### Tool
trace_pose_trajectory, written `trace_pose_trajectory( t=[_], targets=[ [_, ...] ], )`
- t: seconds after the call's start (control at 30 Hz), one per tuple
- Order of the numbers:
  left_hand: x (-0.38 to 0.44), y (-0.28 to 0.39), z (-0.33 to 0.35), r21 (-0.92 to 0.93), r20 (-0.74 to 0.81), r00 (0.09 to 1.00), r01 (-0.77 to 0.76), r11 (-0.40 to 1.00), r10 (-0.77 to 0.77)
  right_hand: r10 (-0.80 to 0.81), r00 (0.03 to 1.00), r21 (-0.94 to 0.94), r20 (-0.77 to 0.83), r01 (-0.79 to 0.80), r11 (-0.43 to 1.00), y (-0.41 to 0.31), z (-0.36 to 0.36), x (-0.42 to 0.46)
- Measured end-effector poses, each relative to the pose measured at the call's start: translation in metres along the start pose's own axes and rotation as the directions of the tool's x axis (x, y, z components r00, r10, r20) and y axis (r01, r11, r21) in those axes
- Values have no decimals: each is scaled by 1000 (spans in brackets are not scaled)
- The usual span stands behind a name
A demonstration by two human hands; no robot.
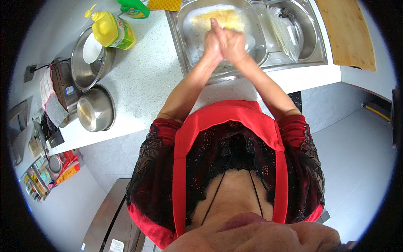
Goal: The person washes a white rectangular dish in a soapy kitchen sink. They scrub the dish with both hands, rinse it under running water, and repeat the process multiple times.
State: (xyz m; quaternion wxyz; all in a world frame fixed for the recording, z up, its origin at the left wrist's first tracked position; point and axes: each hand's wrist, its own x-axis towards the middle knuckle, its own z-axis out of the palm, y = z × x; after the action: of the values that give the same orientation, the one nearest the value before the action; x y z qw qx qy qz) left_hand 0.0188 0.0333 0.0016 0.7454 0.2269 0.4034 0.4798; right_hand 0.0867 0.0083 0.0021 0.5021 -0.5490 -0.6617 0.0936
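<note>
My left hand [212, 44] and my right hand [233, 43] are pressed together above the larger basin of a stainless steel sink [217, 75]. The fingers of the right hand are curled, and a thumb points up at the front. Whether anything lies between the palms is hidden. Below and beyond them, a yellow cloth or sponge-like piece [217, 16] lies in soapy water with white suds [192, 23]. Some clear or whitish item [250, 43] shows beside my right hand, too blurred to name.
Right of it, a smaller basin [311, 47] holds a clear plastic bag [288, 37] and a dark scourer [286, 13]. A bamboo board [349, 34] lies farther right. On the left counter stand a yellow detergent jug [113, 30], a green bottle [135, 8], a yellow sponge [164, 4] and steel pots [96, 108].
</note>
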Motion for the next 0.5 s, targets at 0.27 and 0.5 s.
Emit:
trace_pose_trajectory(
  t=[0.27,0.5],
  targets=[
    [2,2,1,96,-51,999,-6,995,11,118,992,-233,45,-105,967,-16,-3,4],
    [-2,-11,10,-63,5,977,213,975,-213,237,966,-30,-99,-241,970,-6,-8,21]
  ],
)
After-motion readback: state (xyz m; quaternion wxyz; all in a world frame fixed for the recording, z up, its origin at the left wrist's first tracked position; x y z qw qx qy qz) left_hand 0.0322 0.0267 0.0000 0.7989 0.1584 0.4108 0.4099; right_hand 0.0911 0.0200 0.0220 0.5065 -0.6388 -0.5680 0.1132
